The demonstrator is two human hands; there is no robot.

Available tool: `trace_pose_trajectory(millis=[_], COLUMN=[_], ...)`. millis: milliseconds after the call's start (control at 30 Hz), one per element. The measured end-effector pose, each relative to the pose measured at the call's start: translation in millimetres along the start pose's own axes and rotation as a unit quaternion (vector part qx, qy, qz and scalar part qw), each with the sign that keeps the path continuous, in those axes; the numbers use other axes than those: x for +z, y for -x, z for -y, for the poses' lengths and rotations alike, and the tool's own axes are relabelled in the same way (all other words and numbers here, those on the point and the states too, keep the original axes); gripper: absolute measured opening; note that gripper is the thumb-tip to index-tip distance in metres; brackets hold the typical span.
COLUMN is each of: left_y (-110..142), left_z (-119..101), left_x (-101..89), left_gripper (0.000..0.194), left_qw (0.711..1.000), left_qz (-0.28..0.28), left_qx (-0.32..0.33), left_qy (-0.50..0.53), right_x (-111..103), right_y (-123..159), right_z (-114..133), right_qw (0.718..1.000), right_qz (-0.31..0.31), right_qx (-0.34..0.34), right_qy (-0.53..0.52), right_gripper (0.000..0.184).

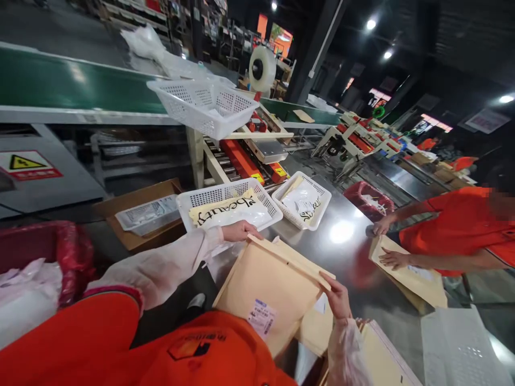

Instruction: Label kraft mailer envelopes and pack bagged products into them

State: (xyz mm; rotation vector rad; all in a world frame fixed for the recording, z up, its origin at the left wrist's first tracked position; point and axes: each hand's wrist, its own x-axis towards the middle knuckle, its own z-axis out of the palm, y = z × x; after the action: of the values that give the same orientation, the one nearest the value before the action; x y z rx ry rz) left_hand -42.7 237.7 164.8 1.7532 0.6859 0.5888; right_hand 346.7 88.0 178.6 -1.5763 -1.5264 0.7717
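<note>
A tan padded envelope point(267, 284) with a printed label point(261, 317) near its lower edge is held up in front of my chest. My left hand point(240, 230) pinches its upper left corner, with the thumb and fingers closed on the edge. At the upper right corner, my right hand point(337, 296) grips the folded top edge. Just beyond my left hand stands a white basket point(183, 206) containing clear bags and tan pieces with black lettering. Below my right forearm lies a stack of tan envelopes point(382, 356), partly hidden.
A second white basket point(326, 201) stands on the steel table point(341, 252). Across it, a co-worker in orange point(450, 225) handles another envelope point(414, 279). A red-lined bin point(76, 257) and a cardboard box point(132, 241) are at left; a green conveyor point(80, 83) runs behind.
</note>
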Motion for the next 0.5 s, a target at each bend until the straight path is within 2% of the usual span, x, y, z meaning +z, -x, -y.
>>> trace_pose_trajectory(millis=[133, 200, 233, 300, 333, 367, 433, 467, 500], left_y=[4, 10, 13, 16, 16, 15, 9, 5, 1], left_z=[-8, -22, -33, -61, -78, -97, -135, -152, -166], left_x=[-1.3, -5.1, -7.1, -8.5, -6.6, -2.3, 12.5, 21.6, 29.7], left_gripper=[0.03, 0.034, 0.033, 0.021, 0.018, 0.023, 0.04, 0.044, 0.039], left_qw=[0.997, 0.983, 0.966, 0.913, 0.89, 0.881, 0.888, 0.895, 0.9], left_qz=[0.019, 0.039, 0.053, 0.071, 0.066, 0.054, 0.032, 0.042, 0.057], left_qx=[0.024, 0.03, 0.027, 0.01, 0.002, 0.0, 0.015, 0.029, 0.03], left_qy=[-0.077, -0.176, -0.251, -0.401, -0.451, -0.47, -0.459, -0.443, -0.432], right_x=[-13, -18, -17, -6, 5, 19, 51, 66, 78], right_y=[-6, -6, -5, -1, 1, 4, 8, 11, 13], right_z=[9, 17, 22, 34, 42, 52, 77, 93, 108], right_qw=[0.993, 0.988, 0.987, 0.993, 0.998, 1.0, 0.995, 0.994, 0.993], right_qz=[0.118, 0.155, 0.162, 0.116, 0.064, 0.01, -0.063, -0.071, -0.073], right_qx=[0.0, -0.003, -0.003, 0.007, 0.016, 0.025, 0.038, 0.04, 0.042], right_qy=[0.005, 0.015, 0.018, 0.014, 0.002, -0.016, -0.063, -0.076, -0.077], right_gripper=[0.035, 0.037, 0.038, 0.038, 0.041, 0.045, 0.059, 0.062, 0.06])
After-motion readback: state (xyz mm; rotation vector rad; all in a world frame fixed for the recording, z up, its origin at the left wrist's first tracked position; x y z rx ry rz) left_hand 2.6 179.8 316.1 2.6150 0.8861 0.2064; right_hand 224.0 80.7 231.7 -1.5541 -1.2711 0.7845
